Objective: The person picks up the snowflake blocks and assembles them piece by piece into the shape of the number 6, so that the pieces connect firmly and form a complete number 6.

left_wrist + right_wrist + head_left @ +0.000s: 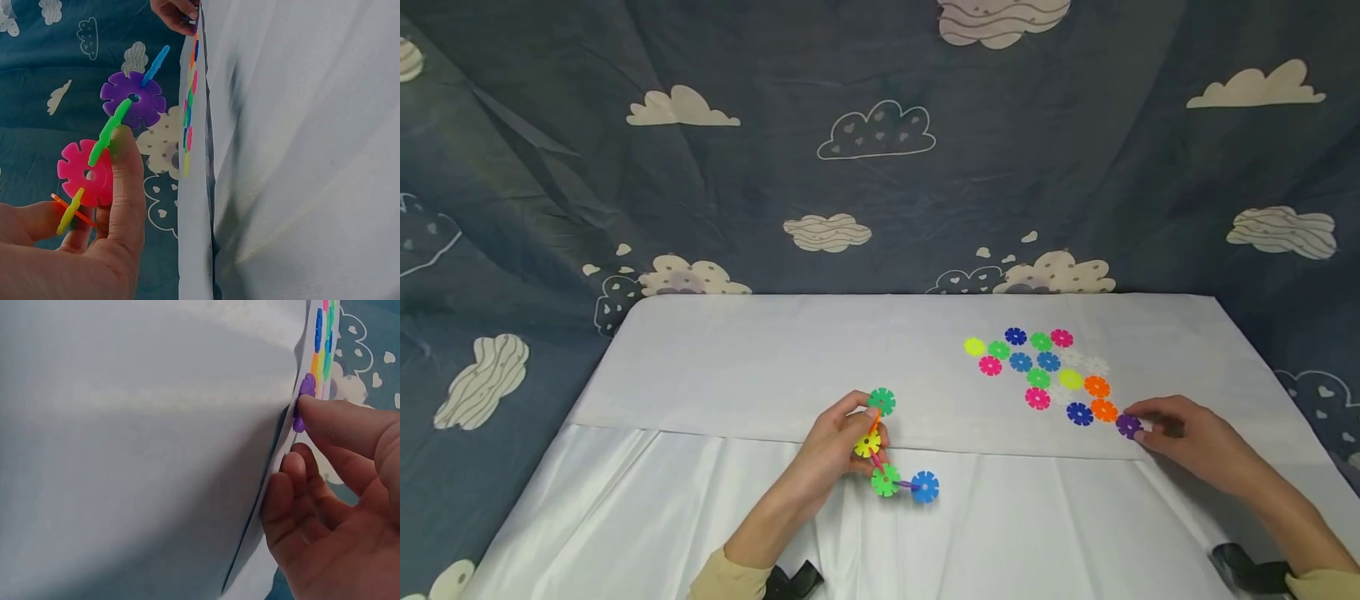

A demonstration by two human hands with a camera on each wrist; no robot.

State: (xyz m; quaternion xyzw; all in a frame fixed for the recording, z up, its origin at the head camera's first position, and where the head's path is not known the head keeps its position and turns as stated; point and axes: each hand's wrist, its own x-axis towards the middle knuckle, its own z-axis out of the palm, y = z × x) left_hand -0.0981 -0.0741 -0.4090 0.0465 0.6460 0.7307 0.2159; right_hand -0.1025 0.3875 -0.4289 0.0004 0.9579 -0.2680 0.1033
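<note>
My left hand (838, 446) grips a chain of interlocking plastic flower discs by its upper end, held up over the table's near half. In the left wrist view, thumb and fingers meet around an orange disc (74, 211) near a yellow one (70, 211). Beyond them follow a pink disc (87, 174), a green disc (110, 131), a purple disc (132, 100) and a blue end disc (156, 65). My right hand (1198, 437) pinches a loose purple disc (1129, 427) between thumb and forefinger at the near right of the spread discs; its other fingers are bent.
Loose discs in several colours lie flat on the white table (737, 358), right of centre, among them an orange disc (1104, 411) and a dark blue disc (1080, 414). A seam crosses the cloth below them. Behind hangs a dark curtain (880, 217) with cloud prints.
</note>
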